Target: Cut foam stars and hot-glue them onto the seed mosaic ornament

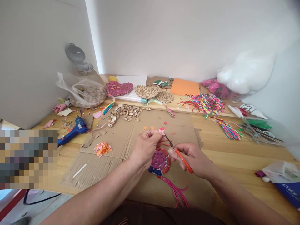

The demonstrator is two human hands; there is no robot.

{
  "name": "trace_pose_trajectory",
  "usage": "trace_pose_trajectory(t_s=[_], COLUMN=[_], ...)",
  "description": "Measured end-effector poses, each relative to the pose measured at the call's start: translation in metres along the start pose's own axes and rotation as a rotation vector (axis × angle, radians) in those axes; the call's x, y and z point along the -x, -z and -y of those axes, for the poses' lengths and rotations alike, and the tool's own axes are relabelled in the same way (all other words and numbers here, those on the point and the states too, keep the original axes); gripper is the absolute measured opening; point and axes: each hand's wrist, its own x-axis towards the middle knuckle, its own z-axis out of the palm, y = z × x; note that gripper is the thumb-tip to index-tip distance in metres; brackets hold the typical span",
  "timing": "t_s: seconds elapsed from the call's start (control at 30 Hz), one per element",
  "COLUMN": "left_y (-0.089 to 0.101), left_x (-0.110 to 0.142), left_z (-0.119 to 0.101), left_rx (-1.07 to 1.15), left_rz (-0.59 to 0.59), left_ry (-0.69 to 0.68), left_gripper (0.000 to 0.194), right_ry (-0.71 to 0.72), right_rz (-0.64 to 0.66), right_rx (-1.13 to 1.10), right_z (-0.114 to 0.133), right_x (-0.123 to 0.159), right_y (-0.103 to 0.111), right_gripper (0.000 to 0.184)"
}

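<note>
Between the fingertips of my left hand (148, 143) is a small piece of pink and red paper (162, 130). My right hand (191, 157) is closed around the orange-handled scissors (184, 161), whose blades point up and left to that paper. Below the hands lies a round peanut-shell ornament (160, 161), painted purple, red and blue, with a pink tassel (174, 189) trailing toward me; my left hand partly covers it. Two small orange stars (148, 128) rest just beyond my left hand. A red paper scrap (165, 122) lies farther back on the cardboard (112, 168).
Peanut shells (126, 112) are heaped behind the hands, with orange and pink scraps (102, 149) at left. A blue glue gun (75, 129) lies farther left. Heart-shaped peanut ornaments (147, 91), orange paper (185, 86) and colourful cords (206, 103) line the back; a plastic bag (283, 178) is right.
</note>
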Motion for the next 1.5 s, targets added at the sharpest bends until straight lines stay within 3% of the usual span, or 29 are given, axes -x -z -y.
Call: trace_pose_trajectory(t_s=[0.53, 0.83, 1.07, 1.5], left_y=[-0.0010, -0.0009, -0.0006, 0.0006], left_x=[0.0013, 0.0009, 0.0023, -0.0007], left_z=[-0.0003, 0.0038, 0.0016, 0.0043], left_rx=[-0.012, 0.023, 0.008, 0.032], left_rz=[0.005, 0.035, 0.040, 0.021], left_ry=[0.021, 0.035, 0.032, 0.031], left_gripper=[0.026, 0.027, 0.027, 0.023], right_ry=[0.023, 0.002, 0.024, 0.007], right_rz=[-0.027, 0.018, -0.019, -0.028], right_rx=[0.068, -0.083, 0.052, 0.070], right_z=[-0.0036, 0.0010, 0.0012, -0.0027], right_x=[0.0020, 0.0017, 0.0051, 0.0030], right_y=[0.0019, -0.0006, 0.0035, 0.0021], right_gripper=[0.038, 0.045, 0.039, 0.037])
